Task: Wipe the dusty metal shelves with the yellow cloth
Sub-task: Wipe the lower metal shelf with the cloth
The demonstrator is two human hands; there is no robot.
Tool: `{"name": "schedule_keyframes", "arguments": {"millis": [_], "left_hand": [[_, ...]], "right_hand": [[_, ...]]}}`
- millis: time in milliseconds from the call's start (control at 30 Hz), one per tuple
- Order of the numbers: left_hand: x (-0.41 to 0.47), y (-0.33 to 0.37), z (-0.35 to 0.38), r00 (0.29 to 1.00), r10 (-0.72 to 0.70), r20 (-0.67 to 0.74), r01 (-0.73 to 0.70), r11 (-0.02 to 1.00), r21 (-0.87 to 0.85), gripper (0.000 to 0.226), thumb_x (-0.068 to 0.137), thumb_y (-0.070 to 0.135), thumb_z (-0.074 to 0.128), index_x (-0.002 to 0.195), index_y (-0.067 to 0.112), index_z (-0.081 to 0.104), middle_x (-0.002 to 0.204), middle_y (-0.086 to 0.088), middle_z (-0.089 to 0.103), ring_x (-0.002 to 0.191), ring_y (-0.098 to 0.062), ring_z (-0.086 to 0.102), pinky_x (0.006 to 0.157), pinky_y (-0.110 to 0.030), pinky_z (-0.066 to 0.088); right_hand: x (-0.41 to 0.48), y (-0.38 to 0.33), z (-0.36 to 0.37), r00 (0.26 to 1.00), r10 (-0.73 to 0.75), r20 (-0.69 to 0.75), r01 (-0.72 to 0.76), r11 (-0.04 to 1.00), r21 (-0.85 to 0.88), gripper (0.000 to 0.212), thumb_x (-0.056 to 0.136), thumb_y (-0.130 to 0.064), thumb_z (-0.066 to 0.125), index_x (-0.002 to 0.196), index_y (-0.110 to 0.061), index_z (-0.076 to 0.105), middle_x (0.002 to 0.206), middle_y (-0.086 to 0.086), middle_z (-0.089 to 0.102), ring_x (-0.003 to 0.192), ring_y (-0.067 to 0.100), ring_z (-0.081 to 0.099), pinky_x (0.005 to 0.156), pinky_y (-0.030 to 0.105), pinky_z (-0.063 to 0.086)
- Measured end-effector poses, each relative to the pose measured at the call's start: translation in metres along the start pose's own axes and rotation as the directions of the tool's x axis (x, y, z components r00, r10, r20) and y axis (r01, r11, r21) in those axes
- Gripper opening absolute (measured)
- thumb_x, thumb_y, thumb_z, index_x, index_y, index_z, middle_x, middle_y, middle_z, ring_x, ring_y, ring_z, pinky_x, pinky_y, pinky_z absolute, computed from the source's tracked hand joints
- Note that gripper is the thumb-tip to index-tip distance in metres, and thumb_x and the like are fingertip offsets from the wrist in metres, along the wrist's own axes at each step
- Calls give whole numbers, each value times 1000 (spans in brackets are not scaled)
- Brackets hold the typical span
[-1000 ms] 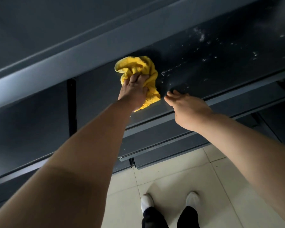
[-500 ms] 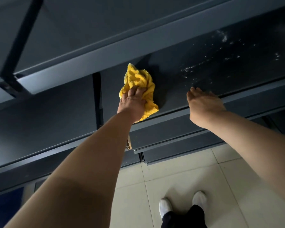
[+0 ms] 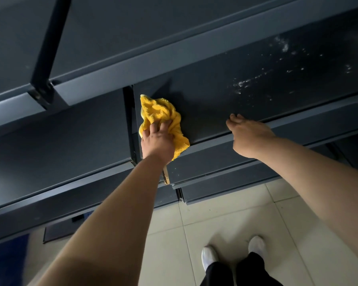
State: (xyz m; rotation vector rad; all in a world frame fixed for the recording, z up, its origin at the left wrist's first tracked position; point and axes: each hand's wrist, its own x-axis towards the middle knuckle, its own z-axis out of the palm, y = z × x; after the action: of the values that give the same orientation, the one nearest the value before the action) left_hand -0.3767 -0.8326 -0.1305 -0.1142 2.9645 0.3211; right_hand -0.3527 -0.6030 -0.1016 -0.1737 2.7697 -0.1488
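Note:
My left hand (image 3: 158,140) presses a crumpled yellow cloth (image 3: 157,111) onto a dark metal shelf (image 3: 211,100), at the shelf's left end beside an upright post (image 3: 129,120). White dust specks (image 3: 256,79) lie on the shelf's right part. My right hand (image 3: 248,135) rests on the shelf's front edge to the right of the cloth, fingers curled over the lip and holding nothing else.
Another shelf (image 3: 153,58) overhangs just above, and lower shelves (image 3: 215,170) stick out below. A neighbouring shelf bay (image 3: 60,137) lies to the left. Beige floor tiles (image 3: 225,219) and my white shoes (image 3: 209,256) are beneath.
My left hand has slid the cloth leftward along the shelf until it lies against the post. My right hand has stayed on the front edge, and the view has shifted left.

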Motion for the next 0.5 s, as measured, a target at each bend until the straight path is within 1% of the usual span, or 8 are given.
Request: {"name": "schedule_keyframes", "arguments": {"millis": [67, 167, 233, 300, 400, 433, 500], "left_hand": [[-3, 10, 2, 999, -38, -10, 38, 999, -23, 60, 92, 18, 43, 145, 37, 24, 149, -1, 25, 134, -36, 21, 108, -48, 28], [-5, 25, 5, 998, -68, -13, 67, 997, -41, 60, 91, 16, 42, 145, 38, 25, 149, -1, 25, 133, -36, 21, 107, -48, 27], [-6, 39, 7, 997, -72, -15, 71, 996, -51, 59, 92, 18, 40, 145, 38, 26, 148, -2, 26, 132, -37, 23, 107, -49, 28], [-6, 60, 11, 998, -62, -13, 61, 996, -66, 56, 92, 21, 40, 144, 38, 27, 146, -2, 28, 131, -37, 24, 106, -50, 28], [-8, 98, 20, 1000, -21, -22, 20, 997, -77, 53, 94, 24, 40, 144, 38, 27, 145, -2, 29, 129, -36, 26, 105, -49, 28], [-8, 111, 23, 1000, -7, -21, 5, 997, -77, 53, 95, 25, 39, 144, 38, 27, 145, -2, 29, 129, -35, 25, 105, -48, 27], [-9, 137, 29, 1000, 17, -14, -18, 997, -72, 52, 95, 25, 38, 145, 37, 26, 146, -2, 28, 130, -35, 23, 106, -47, 26]], "right_hand": [[0, 4, 2, 1000, -14, -7, 14, 1000, 13, 65, 91, -5, 42, 151, -11, 16, 161, 3, 7, 147, 18, 11, 114, 39, 25], [1, 16, 1, 997, -77, -15, 77, 997, 29, 64, 92, -5, 41, 151, -13, 17, 161, 1, 8, 147, 16, 10, 114, 38, 28], [2, 27, -3, 991, -132, -16, 133, 990, 41, 62, 92, -4, 41, 150, -14, 20, 160, 0, 11, 147, 15, 13, 114, 39, 28], [1, 38, -7, 987, -159, -23, 160, 986, 55, 59, 92, -3, 42, 148, -14, 27, 159, 2, 19, 145, 17, 21, 114, 40, 31], [1, 60, -13, 991, -122, -63, 124, 992, 36, 53, 89, -2, 46, 141, -11, 39, 149, 5, 37, 136, 23, 38, 106, 41, 40], [1, 69, -15, 991, -107, -79, 109, 994, 29, 54, 88, -2, 47, 140, -11, 40, 148, 5, 38, 135, 24, 39, 105, 40, 40], [1, 90, -19, 989, -99, -111, 101, 995, 5, 56, 87, -2, 48, 141, -9, 38, 149, 6, 36, 138, 23, 34, 108, 40, 37]]}}
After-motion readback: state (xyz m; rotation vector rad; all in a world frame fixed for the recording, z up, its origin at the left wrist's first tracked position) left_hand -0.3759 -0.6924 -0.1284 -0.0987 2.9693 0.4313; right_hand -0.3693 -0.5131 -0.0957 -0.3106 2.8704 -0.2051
